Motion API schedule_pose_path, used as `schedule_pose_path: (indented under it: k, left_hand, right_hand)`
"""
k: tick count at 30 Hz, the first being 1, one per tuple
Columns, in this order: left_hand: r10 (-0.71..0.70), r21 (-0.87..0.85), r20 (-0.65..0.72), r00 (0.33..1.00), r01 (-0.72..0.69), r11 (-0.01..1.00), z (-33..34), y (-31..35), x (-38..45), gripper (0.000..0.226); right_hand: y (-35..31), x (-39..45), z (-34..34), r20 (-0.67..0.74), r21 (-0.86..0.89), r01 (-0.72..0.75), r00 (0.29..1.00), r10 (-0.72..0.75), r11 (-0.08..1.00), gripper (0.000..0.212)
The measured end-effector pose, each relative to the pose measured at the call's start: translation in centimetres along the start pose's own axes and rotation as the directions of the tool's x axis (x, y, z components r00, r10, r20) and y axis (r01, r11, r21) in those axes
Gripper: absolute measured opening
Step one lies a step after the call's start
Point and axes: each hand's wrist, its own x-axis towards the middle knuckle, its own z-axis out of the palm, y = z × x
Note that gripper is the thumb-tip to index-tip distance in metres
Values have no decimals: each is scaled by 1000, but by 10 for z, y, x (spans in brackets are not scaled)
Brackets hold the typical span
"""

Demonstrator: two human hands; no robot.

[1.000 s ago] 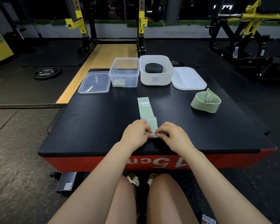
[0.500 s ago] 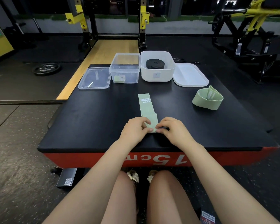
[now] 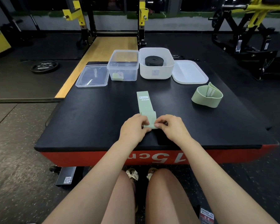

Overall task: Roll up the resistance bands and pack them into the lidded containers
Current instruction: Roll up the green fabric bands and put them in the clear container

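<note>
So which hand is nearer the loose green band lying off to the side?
Right. The right hand pinches the flat green band's near end at table centre, with the loose green band farther back on its side. The left hand grips the same end, one hand farther away.

This is a gym. A black and yellow squat rack (image 3: 111, 18) stands at top centre over a wooden lifting platform (image 3: 102, 57). A black weight plate (image 3: 44, 66) lies on the dark rubber floor (image 3: 15, 151) at the left. A yellow and black weight machine (image 3: 249, 26) fills the upper right. In the middle sits a black-topped, red-sided plyo box (image 3: 87, 126) marked "15cm", with resistance bands (image 3: 207, 95) on it.
</note>
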Motion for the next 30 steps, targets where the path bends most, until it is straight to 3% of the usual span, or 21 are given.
schedule_pose_path:
  k: [12,20,25,30]
  left_hand:
    - [-69,-118,6,998,69,991,0,-3,10,16]
    - [-86,-109,23,996,88,990,-3,-1,12,18]
    - [-25,-99,-17,1000,24,995,-3,-3,9,33]
    - [6,-47,-21,1000,-7,999,-4,-5,10,25]
  right_hand:
    - [14,-11,14,-158,-72,218,961,-227,973,18]
    - [8,5,9,-67,-151,158,983,-170,976,19]
    - [6,13,5,-5,-147,133,991,-135,980,22]
    - [5,18,2,21,-128,126,992,-124,984,22]
